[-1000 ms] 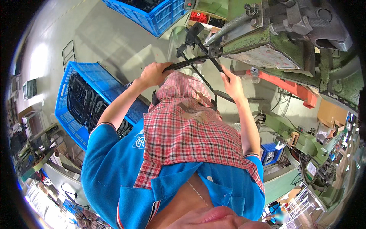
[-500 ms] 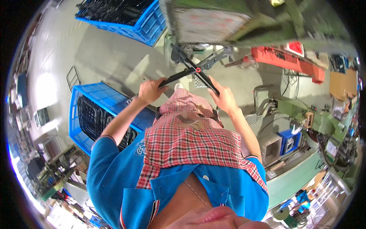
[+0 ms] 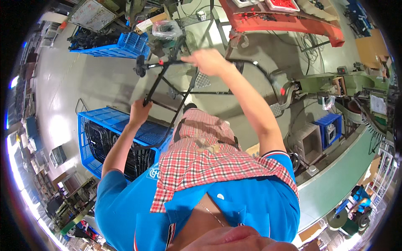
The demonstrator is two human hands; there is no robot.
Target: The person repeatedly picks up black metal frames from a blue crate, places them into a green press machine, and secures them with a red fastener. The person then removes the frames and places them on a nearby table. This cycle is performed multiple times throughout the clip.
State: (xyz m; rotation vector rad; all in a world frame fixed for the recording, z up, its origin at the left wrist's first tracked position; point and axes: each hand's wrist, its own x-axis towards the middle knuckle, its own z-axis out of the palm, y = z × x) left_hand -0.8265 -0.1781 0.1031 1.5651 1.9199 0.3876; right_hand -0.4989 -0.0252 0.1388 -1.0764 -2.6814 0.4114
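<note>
In front of me is a black tubular folding frame [image 3: 180, 109] with crossing legs, small red fittings and dark wheels at its far left end. My left hand [image 3: 140, 112] is closed round the lower end of one black tube. At the upper bar, my right hand [image 3: 209, 62] grips the same frame, its arm stretched forward and a finger pointing left along the tube. Slight blur and the hand itself hide part of that grip. The frame is tilted, its tubes spread across the space before my apron.
A blue crate [image 3: 104, 115] of black tubular parts stands at my left. Another blue crate [image 3: 132, 45] with black parts is farther ahead. A red bench [image 3: 284, 25] bears trays of small red parts. Green machinery [image 3: 356, 81] and a green-topped table [image 3: 335, 184] are on the right.
My view has turned toward the right. The frame has opened wider, my left hand has lowered on it, and my right hand has moved up and left to its upper bar.
</note>
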